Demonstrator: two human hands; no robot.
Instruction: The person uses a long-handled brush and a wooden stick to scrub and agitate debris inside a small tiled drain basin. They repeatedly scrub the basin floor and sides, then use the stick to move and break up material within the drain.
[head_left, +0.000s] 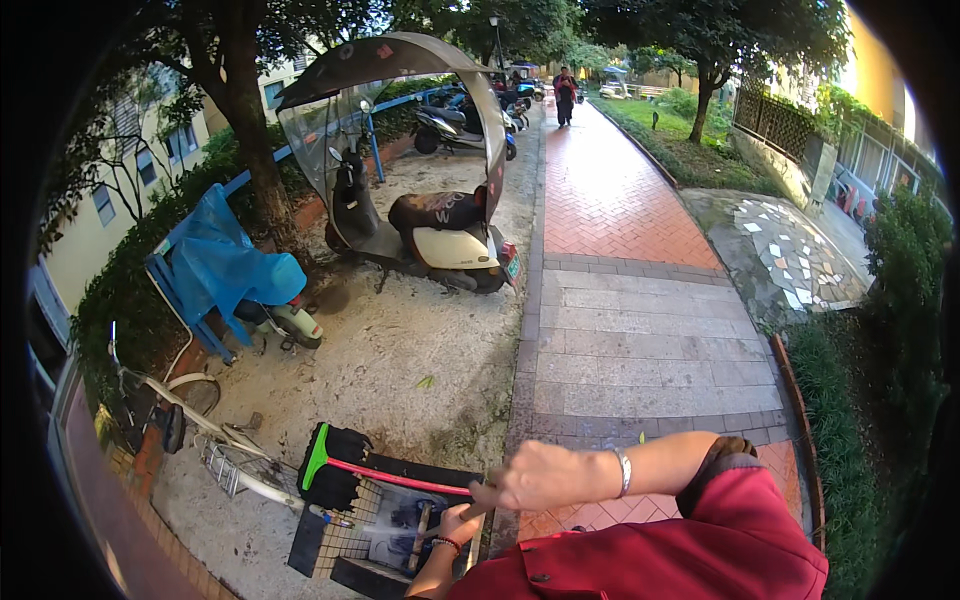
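My right hand (526, 474), with a silver bangle at the wrist, is closed around the end of a wooden handle. Lower down, my left hand (459, 523), wearing a beaded bracelet, grips the same handle, which runs towards the left. Below and left of my hands is a cart with a wire mesh basket (343, 541) and black padded edges. Across its far side lies a red pole (397, 478) with a bright green head (315, 456), next to a black bristly or cloth-like bundle (335, 480). Clear plastic and a wooden piece lie inside the cart. What the wooden handle ends in is unclear.
A canopied scooter (450, 247), a blue-covered scooter (247, 277) and a white bicycle (262, 484) stand left on rough concrete. A paved path (645, 337) runs ahead, with a person (564, 97) on it far off. Low edging (799, 442) and plants line the right.
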